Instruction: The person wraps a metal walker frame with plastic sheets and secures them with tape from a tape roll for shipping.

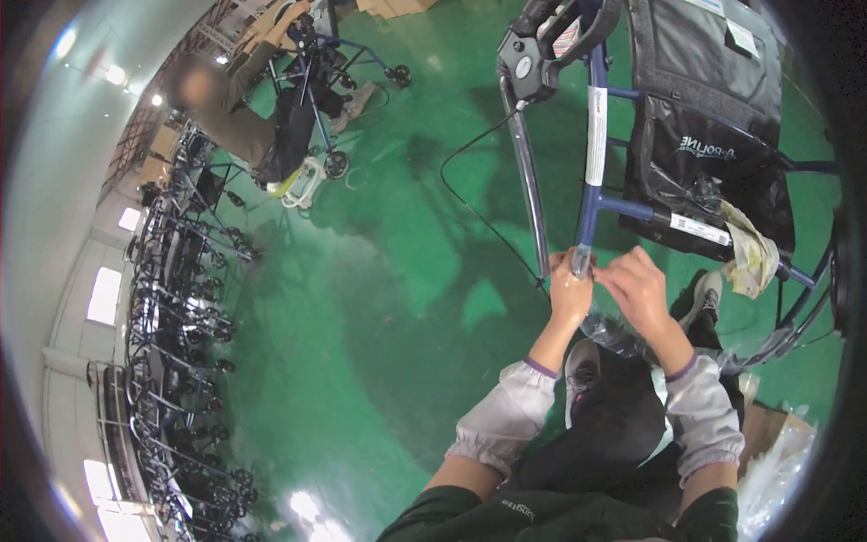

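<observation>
Blue metal-tube walker frame [587, 221] stands at right, black fabric bag [704, 172] on its right side. Left hand [569, 298] closes round the upright's near end, apparently to steady it; right hand [639, 294] presses thumb and fingertips together alongside, presumably for fine work, contents indiscernible.

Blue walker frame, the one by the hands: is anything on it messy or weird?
A crumpled yellowish cloth droops over the blue walker frame, and a black cable bows out beside it. They look untidy; I see no clear damage.
</observation>
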`<state>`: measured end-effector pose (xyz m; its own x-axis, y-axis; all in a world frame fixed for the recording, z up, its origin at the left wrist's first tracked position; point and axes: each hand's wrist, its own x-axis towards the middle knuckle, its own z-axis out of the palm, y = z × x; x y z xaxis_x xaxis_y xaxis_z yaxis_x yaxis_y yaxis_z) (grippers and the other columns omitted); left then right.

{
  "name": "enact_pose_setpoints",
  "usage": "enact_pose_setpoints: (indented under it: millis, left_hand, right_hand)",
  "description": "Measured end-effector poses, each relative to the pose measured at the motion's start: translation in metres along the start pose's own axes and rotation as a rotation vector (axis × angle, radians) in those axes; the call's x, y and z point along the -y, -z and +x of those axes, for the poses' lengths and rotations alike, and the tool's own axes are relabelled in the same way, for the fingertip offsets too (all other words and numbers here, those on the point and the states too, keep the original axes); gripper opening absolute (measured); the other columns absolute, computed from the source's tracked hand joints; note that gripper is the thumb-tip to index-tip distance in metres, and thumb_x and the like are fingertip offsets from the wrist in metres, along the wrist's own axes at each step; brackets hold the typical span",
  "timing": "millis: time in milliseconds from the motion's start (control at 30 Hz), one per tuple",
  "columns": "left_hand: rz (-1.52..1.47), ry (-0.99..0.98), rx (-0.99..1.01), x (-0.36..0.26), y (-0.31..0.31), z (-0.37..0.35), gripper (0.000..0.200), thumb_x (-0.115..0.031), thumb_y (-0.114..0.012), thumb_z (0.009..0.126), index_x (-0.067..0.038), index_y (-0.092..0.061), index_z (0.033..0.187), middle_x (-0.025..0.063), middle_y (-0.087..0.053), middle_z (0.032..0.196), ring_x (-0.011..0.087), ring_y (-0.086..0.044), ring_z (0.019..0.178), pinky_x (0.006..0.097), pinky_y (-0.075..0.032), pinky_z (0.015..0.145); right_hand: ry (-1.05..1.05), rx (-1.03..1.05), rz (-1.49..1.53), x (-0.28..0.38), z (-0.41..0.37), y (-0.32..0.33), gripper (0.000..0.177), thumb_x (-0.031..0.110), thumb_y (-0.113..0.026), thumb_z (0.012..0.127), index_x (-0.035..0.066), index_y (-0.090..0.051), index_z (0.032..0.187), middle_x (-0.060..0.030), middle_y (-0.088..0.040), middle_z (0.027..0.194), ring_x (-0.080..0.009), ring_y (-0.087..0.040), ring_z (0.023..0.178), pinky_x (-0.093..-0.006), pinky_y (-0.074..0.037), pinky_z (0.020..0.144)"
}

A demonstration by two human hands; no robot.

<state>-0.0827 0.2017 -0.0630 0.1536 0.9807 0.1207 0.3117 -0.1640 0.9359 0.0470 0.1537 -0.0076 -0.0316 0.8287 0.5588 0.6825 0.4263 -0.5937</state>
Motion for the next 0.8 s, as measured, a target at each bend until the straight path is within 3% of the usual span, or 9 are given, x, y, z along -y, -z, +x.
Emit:
enact_pose_setpoints:
  millis: [33, 100, 200, 267, 400, 500, 600, 700, 800]
  left_hand:
    - [-0.009, -0.001, -0.001, 0.000, 0.000, -0.001, 0.007, -0.011, -0.057, 0.085, -0.008, -0.062, 0.089, 0.0065, -0.062, 0.082, 0.0269, -0.047, 0.099, 0.0408, -0.045, 0.078]
    - [-0.020, -0.002, 0.003, 0.002, 0.001, -0.004, 0.016, -0.021, -0.066, 0.086, -0.009, -0.058, 0.081, 0.0037, -0.055, 0.073, 0.0236, -0.047, 0.093, 0.0386, -0.044, 0.072]
    - [-0.034, -0.070, -0.035, 0.013, -0.002, -0.005, 0.027, -0.030, -0.074, 0.083, -0.010, -0.057, 0.078, 0.0068, -0.048, 0.079, 0.0221, -0.050, 0.085, 0.0380, -0.045, 0.068]
    - [-0.016, -0.076, -0.006, 0.010, 0.001, -0.004, 0.013, -0.016, -0.061, 0.082, -0.008, -0.053, 0.074, 0.0045, -0.049, 0.070, 0.0251, -0.047, 0.085, 0.0397, -0.043, 0.065]
    - [-0.005, -0.078, 0.000, 0.006, 0.002, -0.005, 0.013, -0.010, -0.045, 0.080, -0.011, -0.043, 0.067, -0.0023, -0.039, 0.058, 0.0211, -0.042, 0.082, 0.0359, -0.037, 0.058]
    - [-0.004, -0.043, 0.013, 0.009, 0.002, -0.004, 0.009, -0.010, -0.049, 0.081, -0.010, -0.050, 0.072, 0.0026, -0.044, 0.067, 0.0220, -0.048, 0.085, 0.0374, -0.042, 0.059]
    - [0.072, -0.153, -0.013, 0.010, 0.000, -0.003, 0.004, -0.004, -0.051, 0.075, -0.007, -0.050, 0.073, 0.0039, -0.050, 0.067, 0.0260, -0.046, 0.085, 0.0378, -0.040, 0.059]
    - [0.006, -0.114, 0.003, 0.007, 0.000, -0.003, 0.009, 0.001, -0.050, 0.071, -0.007, -0.053, 0.075, 0.0037, -0.053, 0.069, 0.0255, -0.043, 0.085, 0.0380, -0.041, 0.059]
    - [0.084, -0.070, 0.053, 0.004, 0.004, -0.003, 0.004, -0.007, -0.054, 0.073, -0.006, -0.055, 0.076, 0.0078, -0.051, 0.071, 0.0237, -0.049, 0.088, 0.0380, -0.044, 0.054]
  right_hand:
    - [0.124, 0.039, -0.097, 0.005, 0.000, 0.006, 0.007, 0.012, -0.064, 0.093, 0.012, -0.070, 0.089, 0.0001, -0.059, 0.082, -0.0198, -0.047, 0.069, -0.0297, -0.041, 0.064]
    - [0.305, 0.095, -0.239, 0.016, 0.000, 0.015, 0.009, 0.005, -0.066, 0.091, 0.013, -0.068, 0.088, 0.0000, -0.059, 0.088, -0.0214, -0.047, 0.068, -0.0284, -0.042, 0.057]
    - [0.158, 0.302, 0.079, 0.023, 0.012, 0.019, 0.007, 0.007, -0.066, 0.091, 0.005, -0.066, 0.085, -0.0074, -0.061, 0.090, -0.0227, -0.059, 0.077, -0.0307, -0.049, 0.069]
    - [0.056, 0.323, 0.293, 0.021, 0.018, 0.015, 0.006, 0.004, -0.069, 0.088, 0.007, -0.066, 0.083, -0.0068, -0.059, 0.083, -0.0178, -0.056, 0.060, -0.0254, -0.048, 0.051]
    - [-0.146, 0.363, 0.435, 0.028, 0.024, 0.012, 0.006, 0.005, -0.074, 0.084, 0.007, -0.069, 0.081, -0.0072, -0.059, 0.077, -0.0164, -0.058, 0.050, -0.0220, -0.050, 0.042]
    - [-0.287, 0.381, 0.443, 0.035, 0.026, 0.012, 0.010, -0.002, -0.072, 0.081, 0.008, -0.069, 0.082, -0.0029, -0.060, 0.072, -0.0131, -0.055, 0.051, -0.0209, -0.045, 0.043]
    - [-0.230, 0.356, 0.401, 0.035, 0.026, 0.012, 0.021, -0.003, -0.071, 0.081, 0.007, -0.068, 0.099, -0.0021, -0.058, 0.070, -0.0129, -0.052, 0.049, -0.0208, -0.043, 0.044]
    - [-0.206, 0.379, 0.358, 0.038, 0.028, 0.013, 0.029, -0.002, -0.073, 0.081, 0.008, -0.070, 0.108, -0.0023, -0.058, 0.068, -0.0124, -0.051, 0.054, -0.0244, -0.046, 0.054]
    - [-0.199, 0.408, 0.331, 0.041, 0.030, 0.014, 0.034, -0.001, -0.072, 0.081, 0.012, -0.071, 0.112, -0.0007, -0.058, 0.068, -0.0123, -0.049, 0.061, -0.0265, -0.042, 0.059]
